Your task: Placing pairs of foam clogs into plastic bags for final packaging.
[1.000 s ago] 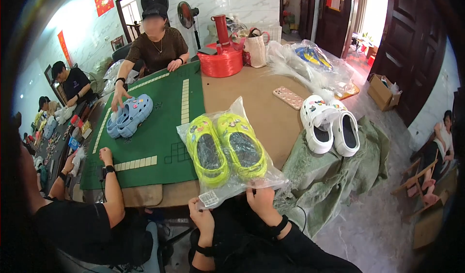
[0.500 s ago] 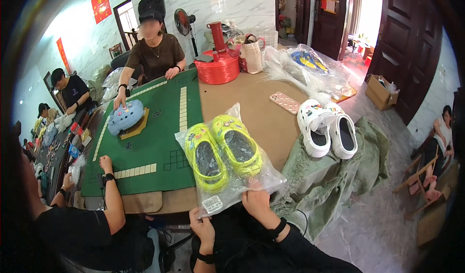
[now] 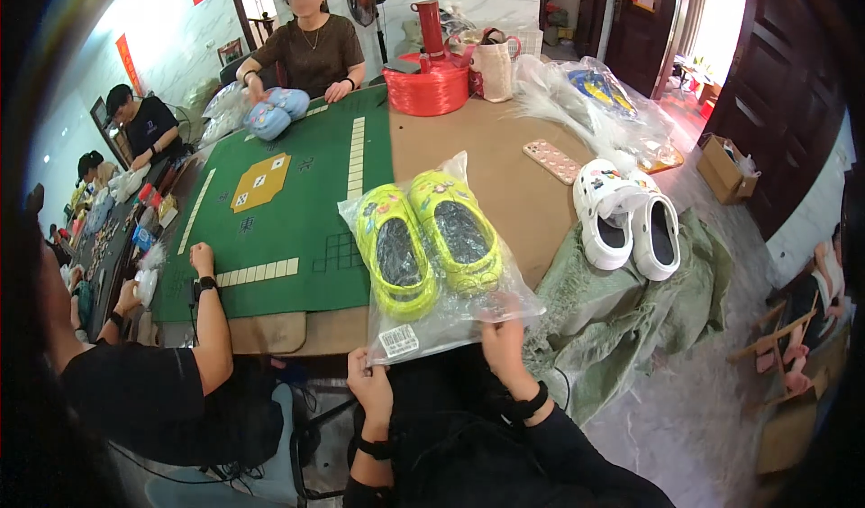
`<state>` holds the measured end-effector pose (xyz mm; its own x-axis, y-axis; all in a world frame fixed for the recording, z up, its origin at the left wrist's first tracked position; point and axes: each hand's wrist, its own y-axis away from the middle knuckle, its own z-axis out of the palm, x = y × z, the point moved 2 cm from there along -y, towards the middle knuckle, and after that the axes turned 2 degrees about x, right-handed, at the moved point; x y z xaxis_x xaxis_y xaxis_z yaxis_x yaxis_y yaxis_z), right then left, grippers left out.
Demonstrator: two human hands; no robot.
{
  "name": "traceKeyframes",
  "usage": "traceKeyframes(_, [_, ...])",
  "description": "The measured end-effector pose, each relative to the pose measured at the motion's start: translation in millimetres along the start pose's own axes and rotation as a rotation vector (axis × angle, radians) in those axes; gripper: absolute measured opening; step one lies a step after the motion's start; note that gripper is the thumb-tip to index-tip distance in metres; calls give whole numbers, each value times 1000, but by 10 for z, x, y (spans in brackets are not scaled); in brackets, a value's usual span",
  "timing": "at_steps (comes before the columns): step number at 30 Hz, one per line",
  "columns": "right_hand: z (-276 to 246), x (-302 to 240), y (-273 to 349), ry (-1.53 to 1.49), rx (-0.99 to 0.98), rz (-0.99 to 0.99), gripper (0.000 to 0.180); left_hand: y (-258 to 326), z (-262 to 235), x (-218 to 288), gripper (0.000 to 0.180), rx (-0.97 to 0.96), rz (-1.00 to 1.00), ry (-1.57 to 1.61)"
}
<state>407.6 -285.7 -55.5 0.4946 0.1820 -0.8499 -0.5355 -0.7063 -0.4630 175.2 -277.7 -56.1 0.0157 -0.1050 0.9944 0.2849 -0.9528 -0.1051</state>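
Observation:
A clear plastic bag holding a pair of lime-green clogs lies in front of me over the table's near edge. Colourful charms dot the clogs' toes, which point away from me. My left hand pinches the bag's near left corner, beside a white label. On the right, my right hand grips the near right part of the same bag, fingers closed on the film. White clogs with charms stand to the right on a grey-green woven sack.
Across the green mat, a person handles blue clogs. Rows of tiles line the mat. A phone in a pink case, red twine roll and loose plastic bags lie farther back. Another person's hand rests at left.
The person across has pulled the blue clogs back toward themselves, uncovering the yellow board in the mat's middle. My view has shifted slightly; both my hands still hold the bag.

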Motion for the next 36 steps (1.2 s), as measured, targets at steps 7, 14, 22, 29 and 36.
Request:
traceKeyframes(7, [-269,-44,17,-494,-70,319,40,-134,-75,94,7,39,-46,121])
traceKeyframes(14, [-297,-168,8,-529,-81,428,34,-114,-126,121,6,81,-45,84])
traceKeyframes(22, [-802,-515,-274,-392,-765,652,21,-222,-258,78,15,78,-58,148])
traceKeyframes(29, [-882,-57,-353,-271,-127,476,21,-262,-219,67,18,116,-71,158])
traceKeyframes(36, [-557,-219,-127,-320,-834,573,37,-630,-437,147,11,126,-42,301])
